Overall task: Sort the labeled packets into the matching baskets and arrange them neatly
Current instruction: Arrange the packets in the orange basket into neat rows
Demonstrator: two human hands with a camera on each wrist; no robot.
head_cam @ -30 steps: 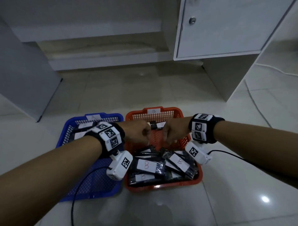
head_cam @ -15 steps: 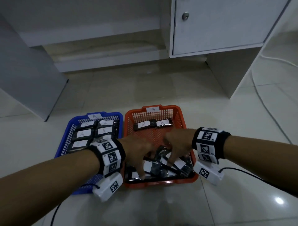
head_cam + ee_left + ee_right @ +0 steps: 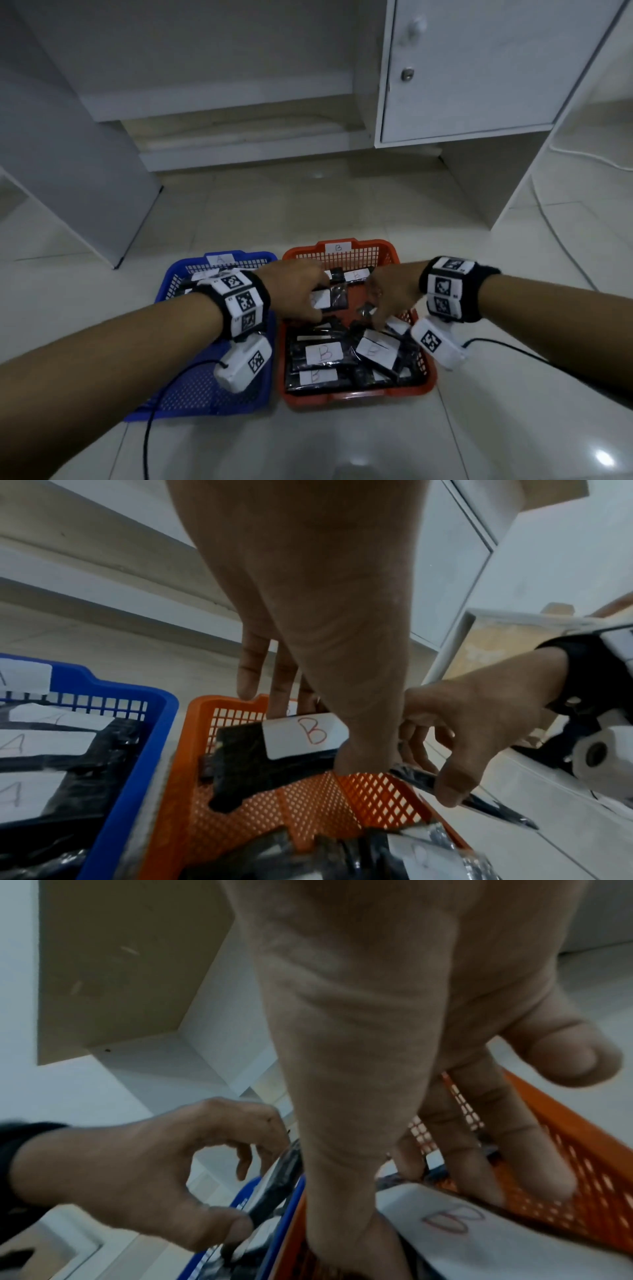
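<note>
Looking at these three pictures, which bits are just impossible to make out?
- Head view: most packets in the blue basket are hidden behind the left hand's wrist band.
- Right wrist view: the right hand hides most of its packet, and the picture is blurred.
- Left wrist view: the lower edge cuts off the packet pile in the orange basket.

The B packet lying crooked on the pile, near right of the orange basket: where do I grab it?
Probably pinch across its short width, from above. The crooked B packet lies label-up on top of the pile in the orange basket, long edges exposed; the basket's right wall crowds a sideways approach. The right hand holds another packet; free it first.
</note>
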